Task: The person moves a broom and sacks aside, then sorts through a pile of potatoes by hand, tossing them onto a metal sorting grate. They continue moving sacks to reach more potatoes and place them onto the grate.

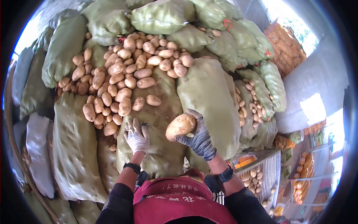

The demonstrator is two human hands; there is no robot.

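Note:
My right hand point(199, 136), in a dark grey glove, grips a large potato point(181, 126) between thumb and fingers, above the gap between two full green sacks. My left hand point(137, 137), in a pale striped glove, lies with its fingers spread on the upper surface of a green sack point(156, 156). Nothing is in it. Just beyond and to the left of that hand, a heap of loose potatoes point(115, 78) spreads over the sacks. A single potato point(153, 100) lies at the heap's near right edge.
Full green sacks point(209, 93) surround the heap, with more stacked behind point(158, 16). Smaller potatoes point(257, 108) lie among sacks at the right. A ribbed metal surface point(270, 171) stands at lower right, beside potatoes point(253, 179). An orange net sack point(285, 48) is at upper right.

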